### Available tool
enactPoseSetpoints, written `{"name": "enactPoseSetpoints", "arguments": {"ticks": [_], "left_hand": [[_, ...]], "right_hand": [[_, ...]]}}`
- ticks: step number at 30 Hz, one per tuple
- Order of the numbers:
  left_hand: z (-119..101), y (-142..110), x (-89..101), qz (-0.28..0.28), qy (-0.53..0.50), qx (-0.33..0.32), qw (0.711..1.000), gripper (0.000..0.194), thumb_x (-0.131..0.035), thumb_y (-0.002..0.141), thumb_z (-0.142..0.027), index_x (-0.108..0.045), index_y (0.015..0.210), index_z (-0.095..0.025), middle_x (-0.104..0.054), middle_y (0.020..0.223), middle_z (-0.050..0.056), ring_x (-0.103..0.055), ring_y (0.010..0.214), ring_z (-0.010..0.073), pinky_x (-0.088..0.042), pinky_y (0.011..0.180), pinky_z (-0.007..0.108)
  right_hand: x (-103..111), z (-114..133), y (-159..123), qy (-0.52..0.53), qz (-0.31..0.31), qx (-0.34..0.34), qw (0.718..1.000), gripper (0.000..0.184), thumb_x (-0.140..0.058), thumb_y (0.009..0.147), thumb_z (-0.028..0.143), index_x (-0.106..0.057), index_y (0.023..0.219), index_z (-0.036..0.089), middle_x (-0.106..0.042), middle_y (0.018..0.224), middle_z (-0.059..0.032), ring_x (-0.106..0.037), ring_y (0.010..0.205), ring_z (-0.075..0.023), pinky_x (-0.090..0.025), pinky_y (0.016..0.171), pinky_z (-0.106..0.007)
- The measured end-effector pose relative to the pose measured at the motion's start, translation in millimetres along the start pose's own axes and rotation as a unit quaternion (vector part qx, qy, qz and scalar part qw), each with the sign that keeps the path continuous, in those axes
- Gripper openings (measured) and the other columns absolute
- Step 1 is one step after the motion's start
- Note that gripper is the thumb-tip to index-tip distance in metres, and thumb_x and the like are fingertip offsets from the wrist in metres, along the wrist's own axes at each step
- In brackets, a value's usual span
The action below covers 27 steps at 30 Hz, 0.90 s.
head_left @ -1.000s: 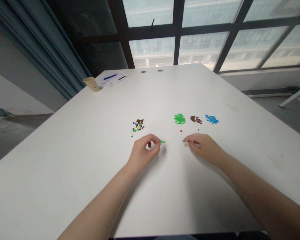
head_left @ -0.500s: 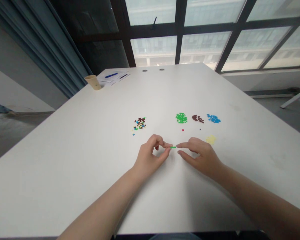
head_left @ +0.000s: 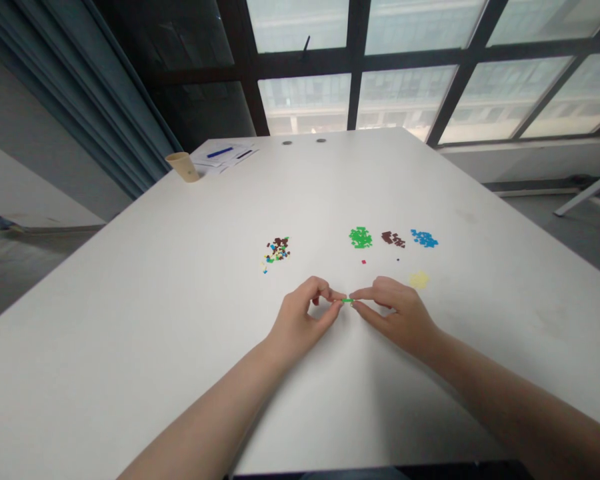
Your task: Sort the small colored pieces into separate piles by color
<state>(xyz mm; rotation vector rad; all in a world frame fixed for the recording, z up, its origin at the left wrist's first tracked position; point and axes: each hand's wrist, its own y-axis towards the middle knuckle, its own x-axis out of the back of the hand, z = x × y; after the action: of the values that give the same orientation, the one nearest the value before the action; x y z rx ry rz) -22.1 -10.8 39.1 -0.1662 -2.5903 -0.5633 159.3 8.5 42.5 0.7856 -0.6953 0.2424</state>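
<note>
Green bar: there it is, a thin green bar [head_left: 348, 301] right in the middle, between the two hands, near the front of the piles.
Long axis: it runs left to right, pointing straight from one hand to the other, and neither hand is clearly nearer.
Left hand: the left hand [head_left: 300, 317] comes in from the left, thumb and index pinched together on the bar's left end, other fingers curled under.
Right hand: the right hand [head_left: 397, 317] mirrors it, thumb and index closed on the bar's right end, fingertips almost meeting the left hand's.
Hands: together, both clamped on the one bar, with only a sliver of green showing between them.
Arms: the left forearm [head_left: 205, 407] and right forearm [head_left: 510, 393] angle inward from the lower corners, wrists low over the table.
Things: just ahead sit a green pile [head_left: 361, 237], a brown pile [head_left: 393, 239], a blue pile [head_left: 424, 238] and a yellow pile [head_left: 419, 280] of tiny bricks, with a mixed pile [head_left: 277, 249] off to the left.
Rest: a paper cup [head_left: 183, 167] and papers [head_left: 223, 157] sit at the far corner of the white table [head_left: 130, 333], under a big window [head_left: 405, 87].
</note>
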Motion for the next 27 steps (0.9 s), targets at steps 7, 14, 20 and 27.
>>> {"name": "enactPoseSetpoints", "arguments": {"ticks": [7, 14, 20, 27], "left_hand": [[26, 11, 17.5, -0.009, 0.239, 0.052, 0.97, 0.034, -0.046, 0.08, -0.024, -0.04, 0.113, -0.019, -0.051, 0.113, 0.01, -0.05, 0.1, 0.021, -0.042, 0.081, 0.035], [65, 13, 51.5, -0.008, 0.475, 0.266, 0.839, 0.033, -0.041, 0.078, -0.015, -0.047, 0.111, -0.016, -0.051, 0.105, 0.015, -0.048, 0.097, 0.0297, -0.043, 0.071, 0.04], [82, 9, 56.8, -0.007, 0.477, 0.261, 0.839, 0.028, -0.039, 0.079, -0.013, -0.049, 0.105, -0.013, -0.051, 0.096, 0.014, -0.05, 0.092, 0.0262, -0.042, 0.074, 0.036], [88, 12, 60.4, -0.003, 0.471, 0.242, 0.848, 0.024, -0.037, 0.076, -0.01, -0.053, 0.095, -0.012, -0.055, 0.092, 0.012, -0.054, 0.083, 0.0226, -0.041, 0.077, 0.034]], "right_hand": [[19, -45, 25, -0.11, 0.011, -0.14, 0.984, 0.013, -0.055, 0.076, 0.024, -0.067, 0.079, 0.02, -0.066, 0.077, -0.0023, -0.055, 0.063, -0.0131, -0.04, 0.059, -0.025], [28, -119, 64, -0.25, 0.09, -0.279, 0.923, 0.017, -0.054, 0.074, 0.029, -0.069, 0.077, 0.023, -0.067, 0.077, -0.0021, -0.058, 0.071, -0.017, -0.038, 0.058, -0.025], [13, -135, 77, -0.299, 0.142, -0.316, 0.889, 0.019, -0.054, 0.074, 0.032, -0.07, 0.08, 0.025, -0.068, 0.084, -0.0047, -0.059, 0.077, -0.0199, -0.038, 0.059, -0.026], [5, -136, 80, -0.305, 0.153, -0.305, 0.889, 0.02, -0.052, 0.076, 0.03, -0.07, 0.084, 0.026, -0.068, 0.087, -0.0048, -0.06, 0.08, -0.0199, -0.04, 0.065, -0.028]]}}
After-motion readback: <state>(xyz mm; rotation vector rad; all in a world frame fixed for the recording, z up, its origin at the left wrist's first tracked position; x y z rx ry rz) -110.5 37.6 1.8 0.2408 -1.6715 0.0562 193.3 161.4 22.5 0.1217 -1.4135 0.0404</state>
